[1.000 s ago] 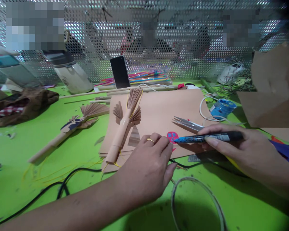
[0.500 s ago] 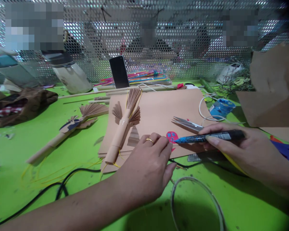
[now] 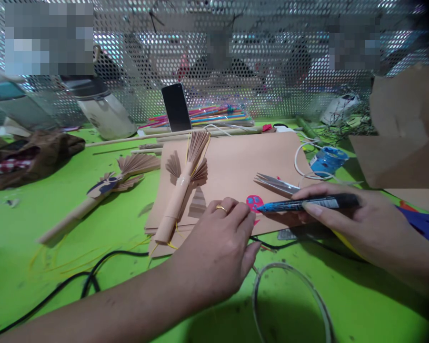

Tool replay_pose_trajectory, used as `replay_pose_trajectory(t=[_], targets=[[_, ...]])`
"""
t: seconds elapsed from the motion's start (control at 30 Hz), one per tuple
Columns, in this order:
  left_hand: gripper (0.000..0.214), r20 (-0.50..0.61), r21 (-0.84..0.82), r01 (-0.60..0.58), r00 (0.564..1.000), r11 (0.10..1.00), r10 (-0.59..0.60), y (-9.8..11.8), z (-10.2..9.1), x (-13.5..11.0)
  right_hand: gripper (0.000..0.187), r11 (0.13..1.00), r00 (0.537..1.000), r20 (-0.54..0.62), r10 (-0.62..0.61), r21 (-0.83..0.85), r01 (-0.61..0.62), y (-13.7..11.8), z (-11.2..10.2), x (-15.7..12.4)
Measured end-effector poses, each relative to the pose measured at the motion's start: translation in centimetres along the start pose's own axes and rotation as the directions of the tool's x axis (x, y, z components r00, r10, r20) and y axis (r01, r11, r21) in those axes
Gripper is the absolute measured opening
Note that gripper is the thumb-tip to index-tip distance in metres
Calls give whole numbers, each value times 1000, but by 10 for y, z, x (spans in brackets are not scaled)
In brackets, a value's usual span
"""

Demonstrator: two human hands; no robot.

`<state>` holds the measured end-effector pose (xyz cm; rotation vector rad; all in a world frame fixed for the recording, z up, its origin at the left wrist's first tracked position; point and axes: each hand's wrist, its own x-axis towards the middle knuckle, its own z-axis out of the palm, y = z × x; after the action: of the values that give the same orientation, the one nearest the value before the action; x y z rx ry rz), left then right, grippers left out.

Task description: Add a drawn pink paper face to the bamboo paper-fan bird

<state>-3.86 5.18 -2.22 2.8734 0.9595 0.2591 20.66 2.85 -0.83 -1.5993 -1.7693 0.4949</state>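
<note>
My right hand (image 3: 364, 224) is closed round a black marker pen (image 3: 307, 204) with a blue tip. The tip touches a small red paper disc (image 3: 254, 204) that bears blue marks. Silver scissor blades (image 3: 276, 183) poke out past the same hand above the marker; whether the hand also grips the scissors I cannot tell. My left hand (image 3: 221, 247), a ring on one finger, rests palm down on the brown paper (image 3: 235, 162), its fingertips at the disc's lower left edge and its thumb apart. Beside it lies a rolled-paper figure (image 3: 174, 205) with pleated fans.
A second paper figure (image 3: 100, 190) lies at left. Behind stand a phone (image 3: 176, 107), a bottle (image 3: 105, 112) and a bag of coloured sticks (image 3: 214, 116). A blue paint jar (image 3: 329, 162) is at right, and a black cable (image 3: 114, 257) and white wire loop (image 3: 293, 267) lie in front.
The whole view has shifted very slightly. The marker tip has moved a little left over the red disc; my left hand stays in place.
</note>
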Motion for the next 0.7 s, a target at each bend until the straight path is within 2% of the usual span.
replay_pose_trajectory(t=[0.7], targets=[[38, -10, -1, -2, 1000, 1000, 2, 0, 0, -1, 17, 999, 999, -12, 33, 43, -32, 0, -1, 0]])
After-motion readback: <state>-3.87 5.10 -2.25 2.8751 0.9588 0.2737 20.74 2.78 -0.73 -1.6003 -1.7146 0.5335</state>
